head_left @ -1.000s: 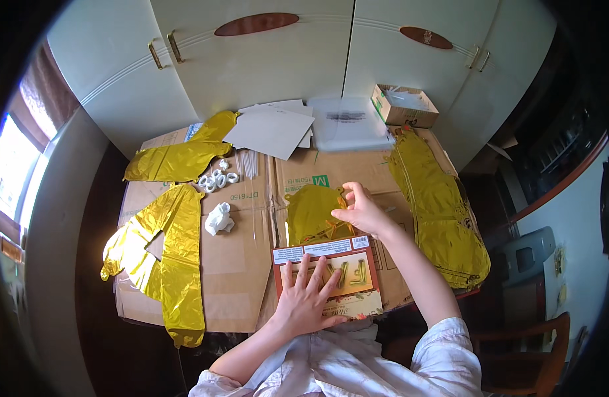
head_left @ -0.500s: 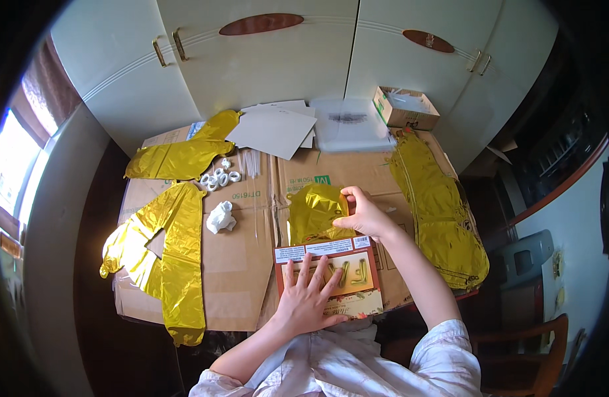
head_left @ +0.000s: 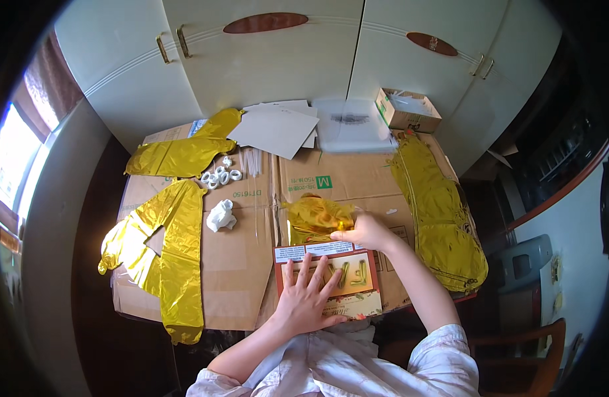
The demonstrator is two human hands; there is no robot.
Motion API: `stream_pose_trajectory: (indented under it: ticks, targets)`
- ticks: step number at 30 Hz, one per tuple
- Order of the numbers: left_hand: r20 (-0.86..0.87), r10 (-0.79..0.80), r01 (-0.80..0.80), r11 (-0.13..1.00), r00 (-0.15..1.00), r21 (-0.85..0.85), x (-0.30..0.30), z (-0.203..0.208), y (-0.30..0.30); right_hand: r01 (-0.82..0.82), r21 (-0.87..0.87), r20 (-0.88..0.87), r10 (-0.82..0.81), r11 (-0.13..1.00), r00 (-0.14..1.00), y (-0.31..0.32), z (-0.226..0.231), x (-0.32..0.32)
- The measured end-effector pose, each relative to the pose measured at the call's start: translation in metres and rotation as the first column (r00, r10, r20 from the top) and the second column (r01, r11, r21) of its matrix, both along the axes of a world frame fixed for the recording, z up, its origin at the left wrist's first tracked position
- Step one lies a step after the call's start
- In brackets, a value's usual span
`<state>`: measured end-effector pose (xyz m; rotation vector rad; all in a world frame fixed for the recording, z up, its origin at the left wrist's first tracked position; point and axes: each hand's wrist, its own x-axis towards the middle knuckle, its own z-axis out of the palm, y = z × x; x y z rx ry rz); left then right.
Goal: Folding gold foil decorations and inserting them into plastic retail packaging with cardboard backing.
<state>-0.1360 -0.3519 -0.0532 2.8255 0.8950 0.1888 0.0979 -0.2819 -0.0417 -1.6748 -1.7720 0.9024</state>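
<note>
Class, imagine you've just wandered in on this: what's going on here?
Someone is working bare-handed over flattened cardboard. The left hand lies flat, fingers spread, on a printed packet. The right hand holds the right edge of a crumpled gold foil piece, just beyond the packet's far edge. Larger gold foil shapes lie to either side: two on the left and one on the right. Small white rings sit near the left pair.
</note>
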Motion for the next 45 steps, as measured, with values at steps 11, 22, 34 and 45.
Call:
stream_pose_trajectory:
  ticks: [11,22,34,45]
  targets:
    - [-0.16,-0.02,-0.008,0.985,0.987,-0.173,0.004,0.016,0.003,-0.377,0.267,-0.094,0.413,0.887,0.906,-0.032,-0.009,0.014]
    - [0.126,-0.028,0.031,0.999,0.992,-0.017,-0.002,-0.01,0.002,-0.491,0.483,0.318,0.378,0.725,0.87,-0.067,-0.024,0.002]
    - [0.048,0.142,-0.108,0.896,0.989,-0.43,-0.043,0.067,0.022,-0.477,0.563,0.36,0.32,0.675,0.876,-0.07,-0.029,-0.002]
    - [0.069,-0.059,0.06,0.998,0.996,-0.014,0.014,-0.006,0.064,-0.482,0.569,0.372,0.314,0.666,0.874,-0.068,-0.029,-0.002]
